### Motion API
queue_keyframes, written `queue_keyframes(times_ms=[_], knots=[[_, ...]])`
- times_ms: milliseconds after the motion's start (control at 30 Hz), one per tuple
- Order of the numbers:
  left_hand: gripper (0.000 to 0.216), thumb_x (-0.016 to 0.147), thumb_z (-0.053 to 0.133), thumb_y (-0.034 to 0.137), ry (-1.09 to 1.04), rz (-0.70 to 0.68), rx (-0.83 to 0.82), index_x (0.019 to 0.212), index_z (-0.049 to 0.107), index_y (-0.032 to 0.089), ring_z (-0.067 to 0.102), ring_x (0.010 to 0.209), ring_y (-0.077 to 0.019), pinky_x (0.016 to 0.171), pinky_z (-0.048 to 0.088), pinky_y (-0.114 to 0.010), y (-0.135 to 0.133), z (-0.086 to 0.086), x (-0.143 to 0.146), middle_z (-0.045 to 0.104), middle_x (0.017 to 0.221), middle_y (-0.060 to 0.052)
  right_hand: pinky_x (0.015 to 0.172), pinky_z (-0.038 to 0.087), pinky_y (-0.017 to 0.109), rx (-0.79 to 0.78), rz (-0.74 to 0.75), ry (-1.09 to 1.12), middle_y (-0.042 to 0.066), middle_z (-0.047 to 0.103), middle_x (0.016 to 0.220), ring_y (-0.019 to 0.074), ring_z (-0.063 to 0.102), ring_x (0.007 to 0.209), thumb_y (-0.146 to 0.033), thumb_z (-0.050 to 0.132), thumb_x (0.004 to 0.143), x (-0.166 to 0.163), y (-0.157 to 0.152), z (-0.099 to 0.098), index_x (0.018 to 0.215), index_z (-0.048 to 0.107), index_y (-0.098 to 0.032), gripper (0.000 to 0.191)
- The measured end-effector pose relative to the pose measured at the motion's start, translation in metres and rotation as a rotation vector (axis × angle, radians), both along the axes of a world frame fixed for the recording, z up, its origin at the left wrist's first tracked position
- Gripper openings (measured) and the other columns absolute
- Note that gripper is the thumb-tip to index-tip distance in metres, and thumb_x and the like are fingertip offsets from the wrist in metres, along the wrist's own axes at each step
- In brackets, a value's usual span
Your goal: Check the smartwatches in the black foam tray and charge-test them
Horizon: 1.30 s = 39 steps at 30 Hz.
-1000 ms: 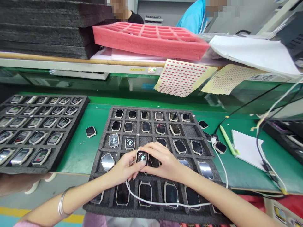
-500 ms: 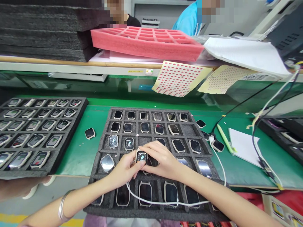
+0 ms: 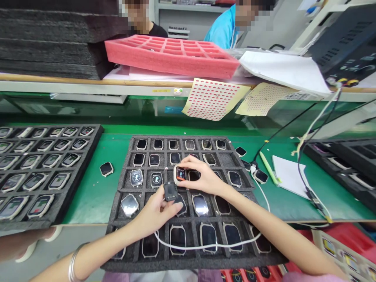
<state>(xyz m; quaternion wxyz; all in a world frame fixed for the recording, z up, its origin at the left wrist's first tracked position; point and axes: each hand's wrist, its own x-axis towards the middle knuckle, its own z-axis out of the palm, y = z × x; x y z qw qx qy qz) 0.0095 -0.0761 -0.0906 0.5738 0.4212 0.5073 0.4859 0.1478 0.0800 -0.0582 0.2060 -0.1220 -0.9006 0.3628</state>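
Two hands work over a grey foam tray (image 3: 117, 265) of smartwatches, the left hand (image 3: 155, 209) pinching a black charger (image 3: 170, 191) on a white cable (image 3: 205, 246), the right hand (image 3: 204, 178) half-closed around a lit watch (image 3: 180, 174) in its slot.

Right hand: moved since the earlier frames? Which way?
Yes. Against the black foam tray, the right hand has moved toward the tray's far edge, from the fourth row of slots to the third, and now grips a smartwatch.

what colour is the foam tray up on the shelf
The foam tray is pinkish red; it shows best in the head view.
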Motion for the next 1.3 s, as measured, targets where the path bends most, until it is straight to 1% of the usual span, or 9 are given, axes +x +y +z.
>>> queue_keyframes(times_ms=[167, 300, 367, 500, 600, 733, 833, 1000, 1300], knots=[[0.042, 0.082, 0.061, 0.037, -0.030, 0.108, -0.007, 0.118, 0.050, 0.019, 0.042, 0.052, -0.0059, 0.048, 0.038, -0.018, 0.000, -0.005, -0.001, 0.059, 0.083, 0.000, 0.084, 0.046, 0.044, 0.403, 0.012, -0.297, 0.014, 0.059, 0.106, 0.0281, 0.055, 0.098, -0.030, 0.072, 0.077, 0.005, 0.002, 0.005, 0.118, 0.057, -0.011, 0.047], [0.039, 0.082, 0.059, 0.036, -0.007, 0.038, -0.064, 0.116, 0.049, 0.017, 0.032, 0.039, -0.0031, 0.035, 0.027, -0.015, 0.000, 0.001, -0.004, 0.048, 0.063, 0.006, 0.082, 0.046, 0.043, 0.526, 0.038, -0.464, 0.013, 0.063, 0.099, 0.0287, 0.058, 0.094, -0.029, 0.070, 0.080, 0.024, 0.003, 0.025, 0.106, 0.063, -0.013, 0.031], [0.035, 0.081, 0.060, 0.035, -0.016, -0.004, -0.102, 0.110, 0.050, 0.017, 0.035, 0.039, -0.0032, 0.033, 0.029, -0.014, 0.003, 0.008, -0.003, 0.048, 0.064, 0.006, 0.079, 0.047, 0.042, 0.530, 0.010, -0.528, 0.012, 0.064, 0.094, 0.0283, 0.060, 0.089, -0.026, 0.070, 0.080, 0.032, 0.006, 0.026, 0.100, 0.065, -0.013, 0.025], [0.024, 0.074, 0.065, 0.030, -0.069, -0.062, -0.168, 0.090, 0.053, 0.016, 0.046, 0.051, -0.0064, 0.036, 0.036, -0.015, 0.017, 0.026, 0.009, 0.054, 0.074, 0.002, 0.077, 0.049, 0.039, 0.461, -0.046, -0.459, 0.012, 0.063, 0.099, 0.0272, 0.060, 0.091, -0.030, 0.072, 0.078, 0.038, 0.012, 0.012, 0.107, 0.062, -0.013, 0.035], [0.021, 0.072, 0.063, 0.023, -0.080, -0.079, -0.173, 0.089, 0.052, 0.016, 0.048, 0.056, -0.0082, 0.038, 0.039, -0.016, 0.031, 0.033, 0.022, 0.054, 0.074, 0.002, 0.076, 0.050, 0.039, 0.446, -0.079, -0.433, 0.011, 0.062, 0.098, 0.0261, 0.061, 0.089, -0.032, 0.071, 0.078, 0.042, 0.015, 0.007, 0.110, 0.060, -0.012, 0.040], [0.018, 0.073, 0.062, 0.018, -0.083, -0.059, -0.108, 0.088, 0.051, 0.016, 0.046, 0.056, -0.0073, 0.042, 0.041, -0.016, 0.043, 0.025, 0.029, 0.053, 0.071, 0.003, 0.076, 0.051, 0.038, 0.352, -0.213, -0.235, 0.009, 0.061, 0.095, 0.0226, 0.061, 0.082, -0.033, 0.066, 0.082, 0.055, 0.014, 0.021, 0.116, 0.056, -0.014, 0.041], [0.031, 0.068, 0.070, 0.021, -0.107, -0.112, -0.124, 0.092, 0.051, 0.015, 0.049, 0.058, -0.0082, 0.042, 0.044, -0.017, 0.045, 0.017, 0.026, 0.056, 0.077, 0.001, 0.080, 0.051, 0.037, 0.255, -0.160, -0.079, 0.009, 0.060, 0.101, 0.0213, 0.060, 0.088, -0.033, 0.063, 0.084, 0.060, 0.007, 0.028, 0.121, 0.054, -0.017, 0.042], [0.047, 0.070, 0.073, 0.030, -0.114, -0.155, -0.087, 0.108, 0.051, 0.015, 0.054, 0.061, -0.0107, 0.043, 0.048, -0.018, 0.043, 0.014, 0.025, 0.056, 0.077, 0.001, 0.083, 0.051, 0.040, 0.319, 0.023, -0.168, 0.013, 0.057, 0.106, 0.0253, 0.056, 0.099, -0.030, 0.063, 0.084, 0.050, -0.008, 0.016, 0.117, 0.056, -0.015, 0.037], [0.035, 0.077, 0.065, 0.041, -0.143, -0.014, -0.055, 0.092, 0.054, 0.011, 0.057, 0.049, -0.0106, 0.040, 0.047, -0.019, 0.041, 0.010, 0.029, 0.058, 0.061, 0.002, 0.089, 0.048, 0.043, 0.426, 0.010, -0.156, 0.017, 0.058, 0.115, 0.0277, 0.056, 0.106, -0.030, 0.055, 0.090, 0.045, -0.017, 0.000, 0.122, 0.052, -0.012, 0.037]])
